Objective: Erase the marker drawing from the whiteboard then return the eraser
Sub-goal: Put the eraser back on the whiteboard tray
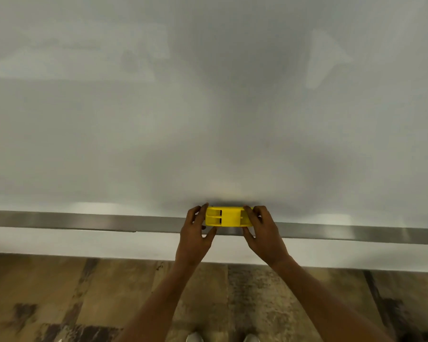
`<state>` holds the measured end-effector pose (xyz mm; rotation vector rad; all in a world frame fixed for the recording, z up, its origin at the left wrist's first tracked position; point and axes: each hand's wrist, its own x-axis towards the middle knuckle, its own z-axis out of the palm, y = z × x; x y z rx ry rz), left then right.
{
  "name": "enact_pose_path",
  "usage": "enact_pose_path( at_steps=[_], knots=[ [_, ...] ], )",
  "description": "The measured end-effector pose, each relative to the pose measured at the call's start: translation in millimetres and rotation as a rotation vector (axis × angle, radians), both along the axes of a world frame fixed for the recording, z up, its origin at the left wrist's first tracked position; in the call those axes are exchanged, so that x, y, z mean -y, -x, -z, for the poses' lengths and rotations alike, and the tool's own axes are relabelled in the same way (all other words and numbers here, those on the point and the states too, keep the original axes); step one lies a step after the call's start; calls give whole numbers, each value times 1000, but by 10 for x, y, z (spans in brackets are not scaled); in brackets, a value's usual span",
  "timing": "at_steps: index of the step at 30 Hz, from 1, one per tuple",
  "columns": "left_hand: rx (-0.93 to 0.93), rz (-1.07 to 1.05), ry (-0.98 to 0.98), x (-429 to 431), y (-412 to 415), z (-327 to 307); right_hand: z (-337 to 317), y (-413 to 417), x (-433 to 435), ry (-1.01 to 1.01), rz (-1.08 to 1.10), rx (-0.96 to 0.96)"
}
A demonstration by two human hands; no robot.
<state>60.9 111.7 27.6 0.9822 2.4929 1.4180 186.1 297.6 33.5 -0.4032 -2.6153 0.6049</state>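
Note:
A yellow plastic eraser (229, 216) lies lengthwise on the metal tray (84, 221) along the bottom edge of the whiteboard (158, 119). My left hand (195, 233) grips its left end with fingers over the top and thumb below. My right hand (263, 233) holds its right end the same way. The board surface above shows no marker lines, only soft grey shadows and reflections.
Under the tray runs a white wall strip (59, 243), then a wooden plank floor (84, 304). The tips of two white shoes (223, 338) show at the bottom edge. The tray stretches left and right of the eraser with nothing else on it.

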Motion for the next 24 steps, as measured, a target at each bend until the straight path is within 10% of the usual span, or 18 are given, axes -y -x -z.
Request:
enact_pose_path(
  at_steps=[24],
  knots=[
    [193, -9, 372, -223, 73, 730, 672, 148, 2, 228, 182, 379]
  ],
)
